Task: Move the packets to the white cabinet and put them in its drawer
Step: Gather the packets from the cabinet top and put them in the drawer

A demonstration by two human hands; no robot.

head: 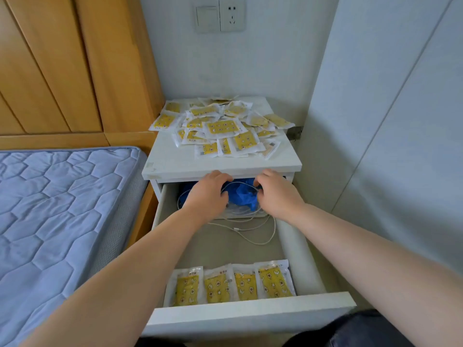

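Bedroom corner: a white cabinet [175, 159] beside a blue mattress [62, 196], its drawer [250, 314] pulled out. Most packets [223, 128] lie heaped on the cabinet top; four line the drawer's front. At the back, my left hand [206, 196] and right hand [278, 194] both grasp a white cable [250, 229] over a blue bag [244, 196].

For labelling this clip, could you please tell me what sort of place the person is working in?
Most likely a bedroom: a blue quilted mattress lies by a wooden headboard, a white bedside cabinet stands beside it with its drawer pulled open, and a wall socket sits above.
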